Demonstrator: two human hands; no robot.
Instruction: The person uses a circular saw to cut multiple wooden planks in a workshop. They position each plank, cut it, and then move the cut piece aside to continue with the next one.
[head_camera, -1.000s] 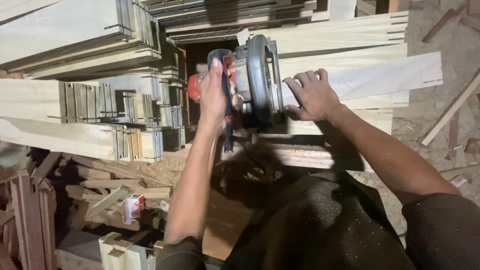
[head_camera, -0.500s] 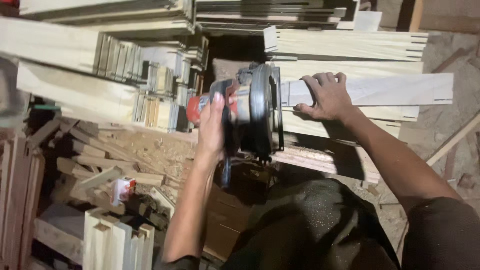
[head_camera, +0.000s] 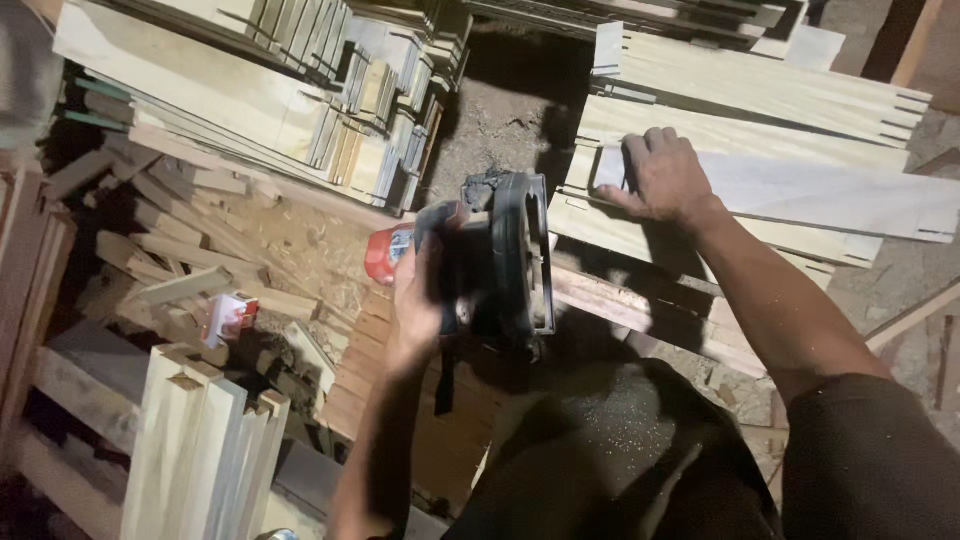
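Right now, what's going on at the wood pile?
A person grips a handheld circular saw in the left hand, held just off the near end of the boards. The right hand presses flat on a pale plank lying atop a stack of similar planks. More cut wood is piled to the left.

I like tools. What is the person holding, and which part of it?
The left hand grips a circular saw by its handle. The right hand presses flat on a pale wooden board, not gripping it.

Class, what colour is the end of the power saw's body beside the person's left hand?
Red, on the circular saw, seen in the head view.
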